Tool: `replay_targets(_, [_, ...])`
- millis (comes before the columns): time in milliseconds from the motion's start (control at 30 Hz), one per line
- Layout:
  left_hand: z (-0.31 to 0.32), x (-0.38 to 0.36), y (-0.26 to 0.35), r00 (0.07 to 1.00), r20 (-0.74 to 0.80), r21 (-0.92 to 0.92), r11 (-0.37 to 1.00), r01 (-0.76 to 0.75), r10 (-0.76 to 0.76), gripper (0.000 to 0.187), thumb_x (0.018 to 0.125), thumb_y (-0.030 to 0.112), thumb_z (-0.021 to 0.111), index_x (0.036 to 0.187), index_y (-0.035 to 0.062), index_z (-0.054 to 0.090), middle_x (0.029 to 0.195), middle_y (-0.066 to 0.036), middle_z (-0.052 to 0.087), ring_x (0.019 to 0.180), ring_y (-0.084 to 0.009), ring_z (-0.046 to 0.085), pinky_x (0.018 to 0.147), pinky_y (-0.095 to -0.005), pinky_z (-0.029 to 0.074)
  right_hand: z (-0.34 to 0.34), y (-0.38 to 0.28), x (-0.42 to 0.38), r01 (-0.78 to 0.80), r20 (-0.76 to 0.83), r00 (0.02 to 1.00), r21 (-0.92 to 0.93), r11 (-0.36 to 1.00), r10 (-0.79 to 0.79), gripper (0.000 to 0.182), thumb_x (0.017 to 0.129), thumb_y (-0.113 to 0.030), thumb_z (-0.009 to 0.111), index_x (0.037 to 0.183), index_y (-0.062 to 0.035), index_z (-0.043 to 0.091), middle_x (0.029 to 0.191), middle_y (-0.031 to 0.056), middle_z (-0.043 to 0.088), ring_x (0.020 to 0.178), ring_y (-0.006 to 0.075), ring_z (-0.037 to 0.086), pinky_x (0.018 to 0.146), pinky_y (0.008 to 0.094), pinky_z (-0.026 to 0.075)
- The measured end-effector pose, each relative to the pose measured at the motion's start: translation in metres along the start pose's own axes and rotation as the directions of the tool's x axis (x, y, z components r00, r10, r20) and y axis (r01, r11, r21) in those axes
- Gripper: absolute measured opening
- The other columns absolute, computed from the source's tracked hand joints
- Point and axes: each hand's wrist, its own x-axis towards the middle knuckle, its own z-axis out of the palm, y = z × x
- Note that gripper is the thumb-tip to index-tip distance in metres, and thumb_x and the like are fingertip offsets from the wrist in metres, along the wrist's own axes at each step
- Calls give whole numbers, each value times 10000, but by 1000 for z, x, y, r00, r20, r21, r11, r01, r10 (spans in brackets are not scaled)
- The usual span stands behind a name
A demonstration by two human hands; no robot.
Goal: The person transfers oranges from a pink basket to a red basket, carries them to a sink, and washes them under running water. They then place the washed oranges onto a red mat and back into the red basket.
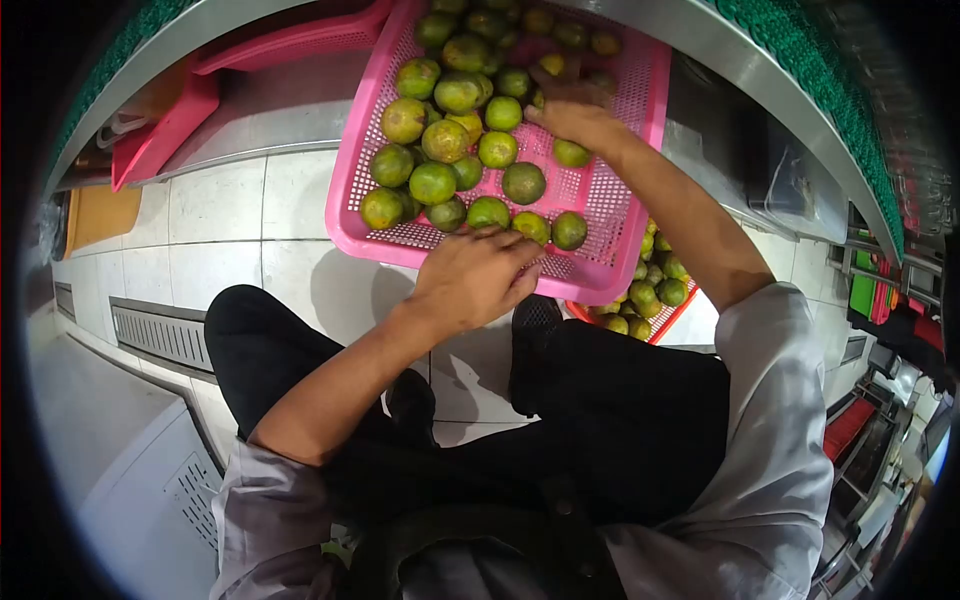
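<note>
A pink perforated basket (345,215) holds many green and yellowish citrus fruits (440,141), most of them heaped toward its left and far sides. My left hand (472,275) is closed over the near rim, with the thumb outside and the fingertips beside the front row of fruits. Deep in the right half of the basket, my right hand (575,108) curls its fingers around a green citrus fruit (539,99), of which only a sliver shows between thumb and fingers. Shade dims those fingers. One loose fruit (572,153) lies below that wrist.
Under the pink basket's right corner, a red-orange basket (680,318) of similar fruits stands on the white tiled floor (215,215). A curved metal edge (790,75) with green netting arches overhead. Another pink basket (290,42) is at upper left; a floor drain grate (165,332) lies left.
</note>
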Motion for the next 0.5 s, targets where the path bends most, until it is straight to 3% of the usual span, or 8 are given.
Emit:
replay_targets(133, [0,-1,-2,999,34,27,1000,13,-14,221,886,225,603,1043,86,671,950,-101,683,888,-298,660,776,-416,529,-3,6,-16,-9,62,998,-38,999,11,719,804,-404,688,1421,-153,418,1330,286,523,1146,447,579,971,481,469])
replay_targets(200, [2,-3,-3,1000,2,58,998,-7,6,223,892,230,598,1044,85,670,942,-98,678,925,-293,654,791,-417,527,-16,7,-26,-18,316,949,108,994,-17,676,783,-367,704,1378,-132,486,1284,242,578,1188,411,556,992,454,463])
replay_targets(333, [-5,2,1,997,59,31,998,48,-50,229,889,225,606,1055,80,665,989,-104,665,936,-293,649,803,-412,523,-23,-2,-48,92,399,908,116,989,-131,598,767,-295,734,1303,-115,538,1179,204,617,1193,400,523,999,435,454])
replay_targets(400, [-9,11,5,949,140,-88,952,294,-281,258,875,222,630,1087,76,651,1064,-115,641,997,-308,622,856,-425,505,-9,3,-55,194,361,896,205,959,-259,518,745,-170,724,1234,-113,562,1052,186,611,1171,355,506,925,434,474])
replay_targets(433, [-5,17,3,952,151,-87,956,282,-267,258,875,222,630,1087,76,651,1064,-115,641,997,-308,622,856,-425,505,-11,6,-54,177,358,901,208,962,-243,518,745,-170,724,1234,-113,562,1052,186,611,1171,355,506,925,434,474])
replay_targets(500, [6,36,-1,991,-49,97,987,128,-123,308,859,229,658,1124,75,636,1141,-131,608,1084,-315,580,894,-435,477,-14,9,-44,191,402,882,167,967,-244,420,766,-155,710,1165,-101,586,1063,192,609,1170,342,502,905,438,466])
